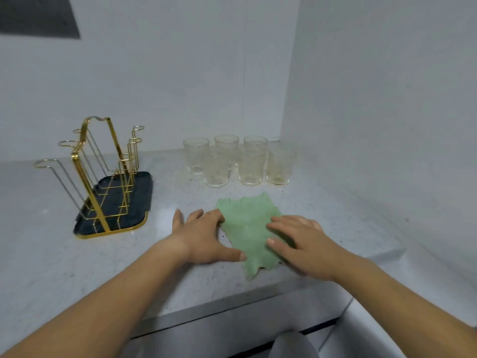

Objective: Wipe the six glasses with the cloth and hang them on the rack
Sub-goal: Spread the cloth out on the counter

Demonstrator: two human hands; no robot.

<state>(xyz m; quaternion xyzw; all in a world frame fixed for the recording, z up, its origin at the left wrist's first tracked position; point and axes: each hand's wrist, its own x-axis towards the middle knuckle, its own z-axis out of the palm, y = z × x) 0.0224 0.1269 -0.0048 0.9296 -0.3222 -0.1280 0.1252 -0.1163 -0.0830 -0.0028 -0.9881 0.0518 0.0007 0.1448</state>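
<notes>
Clustered upright glasses (251, 164), flat cloth (247, 228), gold rack (89, 189)

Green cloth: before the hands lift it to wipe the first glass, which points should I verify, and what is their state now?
1. The cloth lies spread on the counter: ok.
2. The left hand touches its left edge, holds nothing: ok.
3. The right hand rests on it, fingers straight: ok.
4. The six glasses stand upright behind it: ok.
5. The rack has all pegs free: ok.
6. Dry inside the glasses: cannot tell.
</notes>
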